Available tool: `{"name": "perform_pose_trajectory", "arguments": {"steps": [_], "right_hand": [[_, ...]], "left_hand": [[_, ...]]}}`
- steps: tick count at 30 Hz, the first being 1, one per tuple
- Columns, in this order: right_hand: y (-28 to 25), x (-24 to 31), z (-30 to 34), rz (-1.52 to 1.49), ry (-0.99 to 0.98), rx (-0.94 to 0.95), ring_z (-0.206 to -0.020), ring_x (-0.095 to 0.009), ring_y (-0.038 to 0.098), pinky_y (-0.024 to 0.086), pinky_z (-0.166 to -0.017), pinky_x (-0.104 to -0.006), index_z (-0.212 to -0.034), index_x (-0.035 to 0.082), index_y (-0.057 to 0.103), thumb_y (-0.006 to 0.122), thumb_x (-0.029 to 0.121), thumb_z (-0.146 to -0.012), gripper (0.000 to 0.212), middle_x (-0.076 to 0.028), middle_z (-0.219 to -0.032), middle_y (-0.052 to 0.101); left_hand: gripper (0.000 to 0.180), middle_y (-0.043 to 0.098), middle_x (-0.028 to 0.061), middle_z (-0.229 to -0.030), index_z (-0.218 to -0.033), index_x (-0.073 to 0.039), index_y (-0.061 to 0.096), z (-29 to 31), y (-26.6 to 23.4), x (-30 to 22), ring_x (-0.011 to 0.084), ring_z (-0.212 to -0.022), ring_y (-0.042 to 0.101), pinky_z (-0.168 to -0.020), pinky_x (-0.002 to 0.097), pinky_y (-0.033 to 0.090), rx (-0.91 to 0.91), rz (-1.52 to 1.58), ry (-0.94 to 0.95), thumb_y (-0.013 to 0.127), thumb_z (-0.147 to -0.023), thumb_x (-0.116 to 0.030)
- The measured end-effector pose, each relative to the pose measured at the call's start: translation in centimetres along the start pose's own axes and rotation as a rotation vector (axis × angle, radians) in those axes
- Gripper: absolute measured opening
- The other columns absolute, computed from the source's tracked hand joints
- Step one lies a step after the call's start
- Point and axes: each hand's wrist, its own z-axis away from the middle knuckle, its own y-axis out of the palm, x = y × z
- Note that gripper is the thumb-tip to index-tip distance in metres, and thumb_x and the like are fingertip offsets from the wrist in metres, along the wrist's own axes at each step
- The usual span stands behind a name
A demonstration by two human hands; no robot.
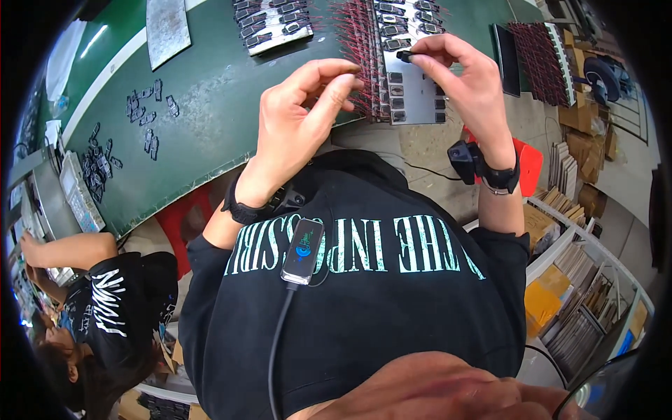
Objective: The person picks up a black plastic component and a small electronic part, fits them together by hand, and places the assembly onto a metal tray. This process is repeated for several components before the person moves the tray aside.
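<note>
My right hand (470, 82) pinches a small black part (404, 56) between thumb and forefinger, just above a pale metal board (420, 98). Small black rectangular modules (397, 103) sit in columns along this board. Thin red wires (360, 35) fan out from its left side. Beside those wires is my left hand (297, 115), its fingers curled and the thumb tip close to the forefinger tip. Whatever may be between those tips is too small to make out.
A second board (280, 40) of black modules lies on the green table (210, 105). Loose black parts (98, 164) are scattered leftward. Another wired board (542, 63) is at right. Someone in a black shirt (115, 294) sits at left. A shelf (588, 280) holds boards and cardboard.
</note>
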Motion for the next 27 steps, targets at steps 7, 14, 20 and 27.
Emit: {"name": "perform_pose_trajectory", "arguments": {"steps": [7, 14, 20, 27], "right_hand": [[1.2, -1.6, 0.2, 0.119, -0.167, -0.022, -0.078, -0.013, 0.065, 0.050, -0.070, -0.0269, -0.100, 0.003, 0.071, 0.070, 0.007, -0.088, 0.013, -0.005, -0.089, 0.068], [1.9, -1.7, 0.3, 0.224, -0.263, -0.096, -0.078, -0.018, 0.065, 0.050, -0.070, -0.0285, -0.100, 0.004, 0.071, 0.069, 0.006, -0.088, 0.013, -0.007, -0.092, 0.068], [1.9, 0.8, 0.9, 0.174, -0.191, -0.200, -0.081, -0.022, 0.066, 0.051, -0.072, -0.0300, -0.102, 0.004, 0.072, 0.069, 0.005, -0.087, 0.015, -0.010, -0.093, 0.067], [2.0, 0.9, 2.4, 0.369, -0.301, -0.040, -0.087, -0.025, 0.065, 0.051, -0.079, -0.0327, -0.101, 0.003, 0.071, 0.069, 0.003, -0.087, 0.014, -0.011, -0.097, 0.067]], "left_hand": [[0.018, 0.074, 0.0077, -0.092, -0.111, 0.002, 0.068, 0.7, 0.2, 0.9, 0.0098, -0.074, 0.069, -0.067, 0.0225, 0.055, 0.058, -0.016, -0.062, 0.061, -0.098, -0.008], [0.018, 0.074, 0.0077, -0.092, -0.111, 0.002, 0.068, 0.7, 0.0, 0.7, 0.0098, -0.074, 0.069, -0.066, 0.0223, 0.055, 0.083, -0.036, -0.067, 0.061, -0.098, -0.008], [0.018, 0.074, 0.0076, -0.091, -0.111, 0.002, 0.068, 1.2, -0.8, 1.3, 0.0096, -0.074, 0.069, -0.065, 0.0222, 0.054, 0.066, -0.026, -0.074, 0.060, -0.098, -0.009], [0.016, 0.074, 0.0063, -0.090, -0.109, -0.001, 0.069, 2.7, -2.9, 1.3, 0.0093, -0.074, 0.069, -0.062, 0.0243, 0.054, -0.090, -0.081, -0.103, 0.062, -0.098, -0.010]]}}
